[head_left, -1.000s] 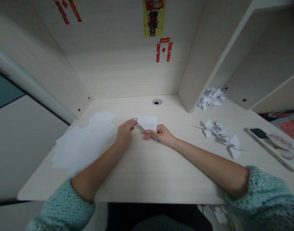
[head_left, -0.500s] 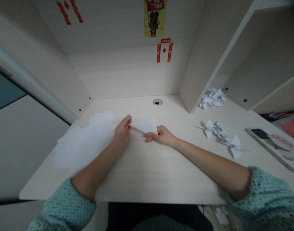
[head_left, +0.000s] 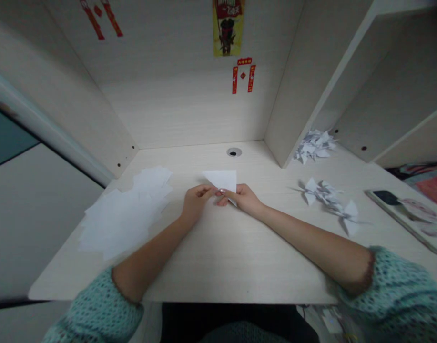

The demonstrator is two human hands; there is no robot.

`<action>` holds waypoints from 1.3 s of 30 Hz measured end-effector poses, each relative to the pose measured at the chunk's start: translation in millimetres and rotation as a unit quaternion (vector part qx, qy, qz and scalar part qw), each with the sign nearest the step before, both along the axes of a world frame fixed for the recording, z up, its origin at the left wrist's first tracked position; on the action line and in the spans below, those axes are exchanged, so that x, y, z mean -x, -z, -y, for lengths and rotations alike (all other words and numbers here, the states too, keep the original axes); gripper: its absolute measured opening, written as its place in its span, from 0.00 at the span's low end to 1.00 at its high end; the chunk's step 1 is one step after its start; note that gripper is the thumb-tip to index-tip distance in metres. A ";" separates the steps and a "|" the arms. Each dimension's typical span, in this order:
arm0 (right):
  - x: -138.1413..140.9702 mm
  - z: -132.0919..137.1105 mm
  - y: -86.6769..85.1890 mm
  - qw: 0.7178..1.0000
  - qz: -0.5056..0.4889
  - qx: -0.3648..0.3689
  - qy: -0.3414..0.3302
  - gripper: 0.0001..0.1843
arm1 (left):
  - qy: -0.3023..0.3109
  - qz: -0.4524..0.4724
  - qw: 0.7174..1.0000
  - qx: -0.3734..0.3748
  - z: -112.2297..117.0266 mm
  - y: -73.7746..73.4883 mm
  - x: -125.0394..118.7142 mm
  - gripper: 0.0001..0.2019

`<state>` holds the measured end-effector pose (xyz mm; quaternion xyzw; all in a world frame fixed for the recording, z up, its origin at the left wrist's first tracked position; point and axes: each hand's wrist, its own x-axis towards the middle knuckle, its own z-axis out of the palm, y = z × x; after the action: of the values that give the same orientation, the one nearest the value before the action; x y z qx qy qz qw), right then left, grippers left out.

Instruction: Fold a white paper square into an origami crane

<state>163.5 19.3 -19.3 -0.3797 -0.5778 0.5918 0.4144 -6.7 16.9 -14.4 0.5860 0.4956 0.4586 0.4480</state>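
Note:
A white sheet of paper, folded into a triangle [head_left: 225, 178], is held just above the middle of the desk. My right hand [head_left: 247, 198] pinches its right and lower side between thumb and fingers. On the folded edge, close by the right thumb, the fingertips of my left hand [head_left: 199, 199] are pressed together on the paper. Both sets of fingertips nearly meet there. Left of my left hand lies a spread pile of white paper sheets [head_left: 121, 216]. Several folded white paper pieces [head_left: 327, 196] lie to the right of my right hand.
A heap of folded white paper pieces [head_left: 314, 145] sits behind, beside the upright divider [head_left: 293, 119]. At the right edge lies a phone in a patterned case [head_left: 411, 216]. The desk [head_left: 218, 267] has a round cable hole [head_left: 234, 152] near the back wall.
My left hand has moved right and nearer, from the paper's far left tip to beside my right thumb. The paper has turned, its left point now farther back. My right hand has barely shifted.

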 end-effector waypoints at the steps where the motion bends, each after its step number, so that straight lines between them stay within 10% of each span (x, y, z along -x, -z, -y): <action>1: 0.0 -0.2 1.3 1.000 0.001 -0.004 -0.005 0.23 | 0.012 -0.006 1.000 -0.002 1.0 0.0 -0.7 0.12; 20: -2.1 4.2 -2.5 0.998 0.051 -0.027 -0.037 0.22 | -0.208 0.321 0.920 0.085 -20.6 -3.0 11.0 0.10; 29: 0.2 1.8 -1.6 1.000 0.027 -0.011 0.001 0.22 | 0.001 -0.002 1.000 -0.010 1.1 -4.4 -3.6 0.13; 39: -1.9 -5.0 7.3 0.998 -0.060 0.010 0.004 0.35 | -0.026 0.007 1.000 -0.012 1.7 -7.6 -2.2 0.14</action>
<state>165.4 24.3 -26.7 -0.3501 -0.5445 0.6173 0.4471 -4.5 15.1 -6.8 0.5751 0.5023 0.4795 0.4325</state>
